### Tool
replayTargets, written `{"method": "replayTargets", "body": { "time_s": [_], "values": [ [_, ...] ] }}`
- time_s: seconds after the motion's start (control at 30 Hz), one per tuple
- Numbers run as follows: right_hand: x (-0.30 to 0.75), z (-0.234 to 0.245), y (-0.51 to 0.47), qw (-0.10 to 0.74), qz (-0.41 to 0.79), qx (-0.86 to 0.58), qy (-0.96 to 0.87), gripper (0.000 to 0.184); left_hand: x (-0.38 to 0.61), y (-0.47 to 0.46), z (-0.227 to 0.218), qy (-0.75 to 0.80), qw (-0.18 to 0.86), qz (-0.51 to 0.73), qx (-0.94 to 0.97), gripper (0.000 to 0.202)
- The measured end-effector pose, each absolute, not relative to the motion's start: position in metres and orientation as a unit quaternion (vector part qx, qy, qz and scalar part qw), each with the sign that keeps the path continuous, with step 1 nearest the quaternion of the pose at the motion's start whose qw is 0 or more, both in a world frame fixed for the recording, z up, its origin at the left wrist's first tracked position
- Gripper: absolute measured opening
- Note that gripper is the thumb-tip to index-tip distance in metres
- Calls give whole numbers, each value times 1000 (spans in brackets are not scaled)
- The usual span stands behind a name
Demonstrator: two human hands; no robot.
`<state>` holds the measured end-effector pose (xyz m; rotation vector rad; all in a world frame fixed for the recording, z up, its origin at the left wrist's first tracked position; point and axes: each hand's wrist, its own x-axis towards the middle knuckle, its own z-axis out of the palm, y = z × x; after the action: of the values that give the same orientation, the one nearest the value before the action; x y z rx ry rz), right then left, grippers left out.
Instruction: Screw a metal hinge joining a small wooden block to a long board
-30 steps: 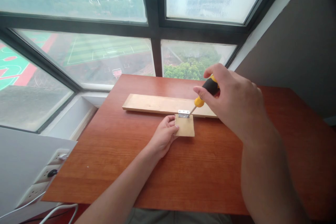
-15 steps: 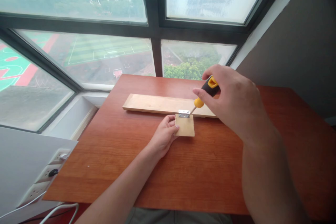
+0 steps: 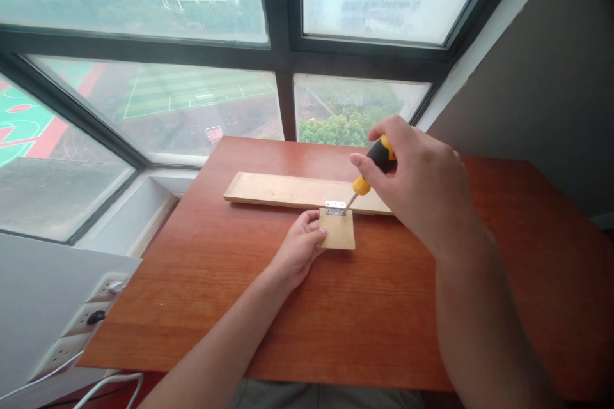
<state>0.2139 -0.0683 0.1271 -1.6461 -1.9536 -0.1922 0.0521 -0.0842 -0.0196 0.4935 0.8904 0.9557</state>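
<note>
My left hand (image 3: 302,244) grips the left edge of a small square wooden board (image 3: 338,233), thumb on its face. A silver metal hinge (image 3: 335,208) sits along the board's far edge, with small holes or screws in its leaves. In my right hand (image 3: 422,179) is a screwdriver (image 3: 381,156) with a black and yellow handle, fingers wrapped round it. Its shaft slants down to the left, and the tip meets the hinge's right end. Whether a screw lies under the tip is too small to tell. Behind the hinge lies a long pale wooden plank (image 3: 283,188).
The brown wooden table (image 3: 384,319) reaches to the window frame (image 3: 285,105) at the back. To the left, a wall panel carries power sockets (image 3: 96,316) with plugs, and a white cable (image 3: 115,386) hangs by the table corner.
My right hand has turned slightly and shifted a little left with the screwdriver; less of the handle's yellow patch shows. The left hand and the board are nearly still.
</note>
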Motion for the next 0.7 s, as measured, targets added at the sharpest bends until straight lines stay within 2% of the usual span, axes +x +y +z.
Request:
{"method": "replayTargets", "body": {
  "time_s": [0.2, 0.3, 0.53, 0.7],
  "values": [
    [215, 131, -74, 314, 6, -566, -762, 35, 52, -84, -19, 413, 765, 437, 230, 36],
    [216, 133, -75, 323, -6, -542, -776, 43, 52, -84, -17, 417, 764, 434, 233, 35],
    [216, 131, -70, 300, -30, -588, -750, 30, 55, -86, -12, 429, 756, 434, 237, 36],
    [219, 131, -74, 311, -20, -562, -767, 45, 55, -85, -10, 433, 756, 429, 239, 35]
  ]
}}
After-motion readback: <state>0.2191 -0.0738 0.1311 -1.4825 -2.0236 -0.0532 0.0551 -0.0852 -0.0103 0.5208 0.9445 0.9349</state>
